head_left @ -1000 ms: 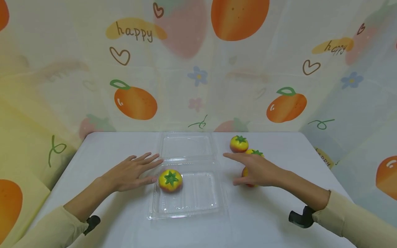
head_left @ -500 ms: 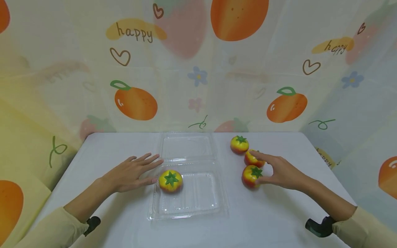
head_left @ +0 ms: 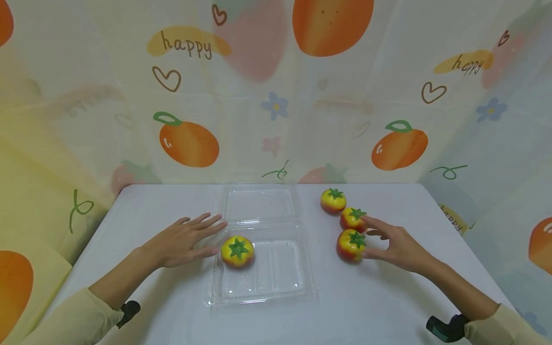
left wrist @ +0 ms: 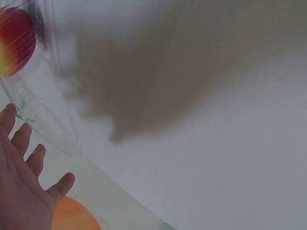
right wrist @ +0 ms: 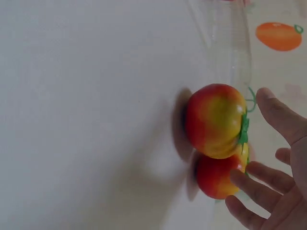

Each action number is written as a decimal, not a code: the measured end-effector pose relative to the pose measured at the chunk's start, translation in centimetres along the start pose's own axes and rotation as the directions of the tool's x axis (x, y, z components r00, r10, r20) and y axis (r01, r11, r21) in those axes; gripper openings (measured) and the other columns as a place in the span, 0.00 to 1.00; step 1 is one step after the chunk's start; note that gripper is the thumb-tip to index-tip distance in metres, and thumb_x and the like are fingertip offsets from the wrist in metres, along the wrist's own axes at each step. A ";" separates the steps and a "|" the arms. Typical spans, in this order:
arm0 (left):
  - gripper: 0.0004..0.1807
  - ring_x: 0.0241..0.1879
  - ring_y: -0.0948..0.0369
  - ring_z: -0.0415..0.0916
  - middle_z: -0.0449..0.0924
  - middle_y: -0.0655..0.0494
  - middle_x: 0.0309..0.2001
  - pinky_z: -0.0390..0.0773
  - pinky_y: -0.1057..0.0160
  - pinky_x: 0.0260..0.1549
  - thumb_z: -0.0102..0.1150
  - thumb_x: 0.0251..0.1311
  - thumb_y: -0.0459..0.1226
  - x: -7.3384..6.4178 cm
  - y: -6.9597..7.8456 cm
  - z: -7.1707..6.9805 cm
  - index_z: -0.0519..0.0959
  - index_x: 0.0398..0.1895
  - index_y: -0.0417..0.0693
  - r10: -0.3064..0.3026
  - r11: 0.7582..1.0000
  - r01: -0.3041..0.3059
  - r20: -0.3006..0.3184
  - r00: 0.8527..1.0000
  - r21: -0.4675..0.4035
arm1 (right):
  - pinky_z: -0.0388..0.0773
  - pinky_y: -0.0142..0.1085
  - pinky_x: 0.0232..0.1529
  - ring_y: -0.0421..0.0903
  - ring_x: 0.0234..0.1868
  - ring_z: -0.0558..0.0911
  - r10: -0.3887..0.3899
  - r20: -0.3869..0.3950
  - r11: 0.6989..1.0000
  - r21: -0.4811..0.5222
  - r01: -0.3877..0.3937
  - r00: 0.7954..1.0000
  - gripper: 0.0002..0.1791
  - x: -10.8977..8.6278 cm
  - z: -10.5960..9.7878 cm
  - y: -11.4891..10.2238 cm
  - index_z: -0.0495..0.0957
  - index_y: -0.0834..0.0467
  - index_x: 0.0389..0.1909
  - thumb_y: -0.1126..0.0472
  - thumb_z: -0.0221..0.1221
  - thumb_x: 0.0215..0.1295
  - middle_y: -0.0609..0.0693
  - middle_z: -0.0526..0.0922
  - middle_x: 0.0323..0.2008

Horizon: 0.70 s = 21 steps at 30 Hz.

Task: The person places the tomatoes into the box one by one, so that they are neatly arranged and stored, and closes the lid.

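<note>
A yellow-and-red tomato [head_left: 237, 254] with a green star-shaped calyx sits at the left of a clear plastic clamshell box [head_left: 276, 301]. My left hand [head_left: 183, 242] hovers at the box's left edge, fingers spread, thumb tip close to that tomato. In the left wrist view the tomato [left wrist: 17, 43] shows through the clear wall. To the right of the box, three similar tomatoes form a slanting row: near [head_left: 347, 248], middle [head_left: 350, 221] and far [head_left: 332, 203]. Just right of the nearer two, my right hand [head_left: 401, 247] holds nothing, thumb and fingers apart around the near tomato's side.
The box's lid [head_left: 260, 203] lies folded back toward the table's far edge. A white table [head_left: 164, 306] carries everything. Behind it hangs a fruit-printed cloth [head_left: 276, 129]. A dark wrist device [head_left: 446, 328] sits below the right sleeve, another [head_left: 128, 314] below the left.
My right hand has moved right, from over the near and middle tomatoes to their right side, uncovering them. The left hand, box and tomatoes stay in place.
</note>
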<state>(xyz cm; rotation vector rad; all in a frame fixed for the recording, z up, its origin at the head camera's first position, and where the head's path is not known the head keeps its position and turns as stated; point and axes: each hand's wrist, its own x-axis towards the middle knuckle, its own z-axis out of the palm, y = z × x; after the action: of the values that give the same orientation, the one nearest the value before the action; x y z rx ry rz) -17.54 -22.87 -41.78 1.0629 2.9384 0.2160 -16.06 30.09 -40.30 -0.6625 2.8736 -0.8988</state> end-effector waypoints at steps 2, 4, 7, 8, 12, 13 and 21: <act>0.37 0.74 0.45 0.56 0.60 0.53 0.75 0.65 0.35 0.62 0.47 0.69 0.62 0.0 0.0 0.0 0.62 0.76 0.58 0.000 1.000 0.000 -0.001 1.000 0.001 | 0.82 0.54 0.48 0.61 0.53 0.82 0.011 -0.016 1.000 0.020 -0.011 1.000 0.46 -0.1 0.3 0.2 0.64 0.63 0.71 0.51 0.73 0.55 0.64 0.79 0.57; 0.37 0.74 0.45 0.56 0.60 0.53 0.75 0.64 0.35 0.62 0.46 0.69 0.62 0.0 0.0 0.0 0.62 0.76 0.57 -0.003 1.000 0.003 0.001 1.000 0.000 | 0.84 0.50 0.45 0.60 0.50 0.84 0.032 -0.038 0.999 0.040 -0.030 0.999 0.45 -0.3 0.7 0.5 0.65 0.63 0.70 0.52 0.73 0.55 0.63 0.81 0.55; 0.37 0.74 0.45 0.56 0.60 0.53 0.75 0.64 0.34 0.62 0.46 0.69 0.62 0.0 0.0 0.0 0.62 0.76 0.57 -0.010 1.000 0.010 0.007 1.000 -0.004 | 0.85 0.45 0.42 0.55 0.45 0.86 0.067 -0.075 0.997 0.046 -0.063 0.995 0.44 -0.4 1.3 0.7 0.66 0.63 0.69 0.52 0.73 0.55 0.62 0.84 0.50; 0.37 0.74 0.45 0.56 0.60 0.53 0.75 0.64 0.34 0.62 0.46 0.69 0.62 0.0 0.1 -0.1 0.62 0.76 0.57 -0.012 1.000 0.012 0.009 1.000 -0.005 | 0.85 0.44 0.41 0.54 0.43 0.86 0.078 -0.082 0.996 0.047 -0.074 0.994 0.43 -0.4 1.5 0.7 0.66 0.63 0.69 0.52 0.73 0.56 0.61 0.85 0.49; 0.37 0.74 0.45 0.56 0.60 0.52 0.75 0.63 0.34 0.62 0.47 0.69 0.62 0.0 0.2 -0.2 0.62 0.76 0.56 -0.014 1.000 0.014 0.013 1.000 -0.009 | 0.85 0.47 0.43 0.53 0.41 0.87 0.114 -0.102 0.993 0.044 -0.110 0.988 0.45 -0.3 2.1 0.6 0.65 0.62 0.69 0.49 0.73 0.55 0.61 0.86 0.46; 0.37 0.74 0.45 0.56 0.60 0.52 0.75 0.63 0.34 0.63 0.47 0.69 0.62 0.0 0.2 -0.2 0.62 0.76 0.56 -0.016 1.000 0.016 0.015 1.000 -0.011 | 0.84 0.48 0.43 0.54 0.42 0.87 0.127 -0.102 0.991 0.050 -0.122 0.987 0.46 -0.3 2.2 0.6 0.64 0.62 0.70 0.48 0.73 0.55 0.61 0.86 0.47; 0.38 0.74 0.45 0.55 0.59 0.52 0.76 0.62 0.34 0.63 0.46 0.68 0.62 0.1 0.2 -0.2 0.62 0.76 0.57 -0.024 1.000 0.024 0.025 0.999 -0.011 | 0.84 0.50 0.45 0.58 0.46 0.85 0.190 -0.078 0.979 0.084 -0.184 0.979 0.48 0.0 3.2 0.4 0.62 0.59 0.71 0.45 0.73 0.54 0.64 0.82 0.53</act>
<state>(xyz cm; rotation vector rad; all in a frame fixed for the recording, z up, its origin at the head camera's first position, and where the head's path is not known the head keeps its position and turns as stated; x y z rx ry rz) -17.48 -22.73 -41.53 1.0204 2.9225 0.2171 -15.63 28.68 -43.12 -0.3471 2.8957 -1.0258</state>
